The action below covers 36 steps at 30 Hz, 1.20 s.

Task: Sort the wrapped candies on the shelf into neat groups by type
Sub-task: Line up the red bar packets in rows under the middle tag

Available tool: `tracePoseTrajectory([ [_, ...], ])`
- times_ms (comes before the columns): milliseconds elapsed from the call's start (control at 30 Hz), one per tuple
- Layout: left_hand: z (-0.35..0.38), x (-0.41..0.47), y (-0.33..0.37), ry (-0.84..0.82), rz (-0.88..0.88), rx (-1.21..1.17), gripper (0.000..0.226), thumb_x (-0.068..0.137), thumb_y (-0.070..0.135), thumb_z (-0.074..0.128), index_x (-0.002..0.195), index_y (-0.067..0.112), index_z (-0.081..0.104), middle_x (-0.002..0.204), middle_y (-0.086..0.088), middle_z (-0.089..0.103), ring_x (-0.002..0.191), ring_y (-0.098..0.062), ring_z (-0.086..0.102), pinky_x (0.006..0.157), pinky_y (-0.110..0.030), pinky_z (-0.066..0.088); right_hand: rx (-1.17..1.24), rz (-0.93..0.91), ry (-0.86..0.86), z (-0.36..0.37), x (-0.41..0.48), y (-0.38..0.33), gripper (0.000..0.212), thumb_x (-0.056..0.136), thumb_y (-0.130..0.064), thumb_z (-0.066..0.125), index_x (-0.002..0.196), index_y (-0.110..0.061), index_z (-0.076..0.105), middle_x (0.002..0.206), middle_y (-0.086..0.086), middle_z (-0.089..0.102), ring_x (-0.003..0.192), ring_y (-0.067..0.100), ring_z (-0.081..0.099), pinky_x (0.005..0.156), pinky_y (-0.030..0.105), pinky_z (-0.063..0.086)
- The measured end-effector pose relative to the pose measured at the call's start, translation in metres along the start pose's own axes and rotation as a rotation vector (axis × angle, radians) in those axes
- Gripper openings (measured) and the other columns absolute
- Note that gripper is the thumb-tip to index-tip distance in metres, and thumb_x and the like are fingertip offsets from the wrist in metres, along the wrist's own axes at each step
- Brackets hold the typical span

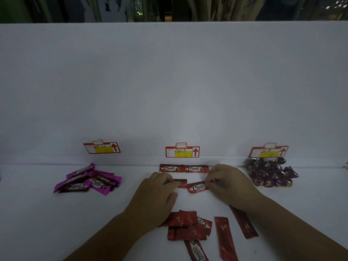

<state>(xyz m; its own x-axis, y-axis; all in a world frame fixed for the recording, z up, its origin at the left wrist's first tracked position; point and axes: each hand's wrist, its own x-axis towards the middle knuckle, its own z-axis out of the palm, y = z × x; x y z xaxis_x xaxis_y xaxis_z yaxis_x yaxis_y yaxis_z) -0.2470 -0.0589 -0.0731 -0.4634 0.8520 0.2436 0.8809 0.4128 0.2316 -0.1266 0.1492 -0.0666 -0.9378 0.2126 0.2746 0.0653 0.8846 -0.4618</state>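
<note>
In the head view I am looking down on a white shelf (188,110). The left hand (158,191) is pinching the left end of the left red bar (181,182), with its fingers (169,180) curled onto the wrapper. The right hand (228,180) is pinching the right end of the right red bar (197,187), which is lying tilted out of line. Both bars are sitting just in front of the back row (183,168), two red Choco bars laid end to end under the middle tag (182,150).

The loose red heap (186,227) is waiting near the shelf's front edge, unsorted. The magenta group (88,180) is lying well apart on the left and the purple twist pile (269,172) well apart on the right.

I am judging these bars to be light, thin and bendy in slick foil. A pinch on the flat crimped end seems the surest hold, since a grip on the middle could buckle a bar. Being so light, they should slide easily, so I am expecting a careless nudge to knock the back row crooked.
</note>
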Motion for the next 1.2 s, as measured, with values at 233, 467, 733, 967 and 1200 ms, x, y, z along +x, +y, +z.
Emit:
tracePoseTrajectory([
  [233,0.001,0.001,-0.003,-0.051,-0.051,-0.003,0.044,0.097,0.041,0.027,0.140,0.033,0.034,0.142,0.013,0.030,0.129,-0.004,0.021,0.105,-0.024,0.015,-0.002,0.057,0.045,0.004,0.002,0.003,0.014,0.083,-0.032,0.065,0.092,-0.029,0.074,0.089,-0.019,0.058,0.085,-0.001,0.055,0.078,0.014,0.044],
  [467,0.004,0.001,-0.005,-0.056,-0.071,-0.003,0.047,0.096,0.045,0.026,0.141,0.035,0.030,0.144,0.014,0.026,0.130,-0.003,0.015,0.104,-0.025,0.013,0.031,0.083,0.021,0.006,0.003,0.006,0.013,0.079,-0.029,0.069,0.091,-0.032,0.072,0.091,-0.019,0.059,0.082,-0.001,0.055,0.076,0.017,0.047],
  [733,0.006,0.002,-0.005,-0.040,-0.065,-0.009,0.052,0.091,0.051,0.022,0.138,0.035,0.036,0.139,0.017,0.030,0.127,-0.001,0.018,0.100,-0.025,0.015,0.053,0.064,0.040,0.011,0.004,0.008,0.013,0.079,-0.027,0.071,0.091,-0.030,0.074,0.095,-0.025,0.057,0.084,0.002,0.059,0.078,0.021,0.051],
  [967,0.005,0.002,-0.004,-0.059,-0.068,-0.004,0.051,0.093,0.050,0.022,0.140,0.035,0.033,0.142,0.017,0.027,0.129,-0.001,0.016,0.101,-0.025,0.013,0.022,0.029,0.022,0.011,0.004,0.008,0.019,0.084,-0.026,0.065,0.100,-0.031,0.072,0.100,-0.026,0.054,0.082,0.000,0.058,0.072,0.011,0.046],
  [1200,0.004,0.002,-0.003,-0.066,-0.075,-0.007,0.059,0.086,0.053,0.016,0.140,0.035,0.034,0.143,0.017,0.027,0.130,-0.002,0.016,0.103,-0.026,0.013,-0.049,0.013,-0.001,0.011,0.004,0.006,0.022,0.088,-0.029,0.059,0.106,-0.031,0.070,0.108,-0.020,0.055,0.077,0.001,0.056,0.069,0.010,0.044],
])
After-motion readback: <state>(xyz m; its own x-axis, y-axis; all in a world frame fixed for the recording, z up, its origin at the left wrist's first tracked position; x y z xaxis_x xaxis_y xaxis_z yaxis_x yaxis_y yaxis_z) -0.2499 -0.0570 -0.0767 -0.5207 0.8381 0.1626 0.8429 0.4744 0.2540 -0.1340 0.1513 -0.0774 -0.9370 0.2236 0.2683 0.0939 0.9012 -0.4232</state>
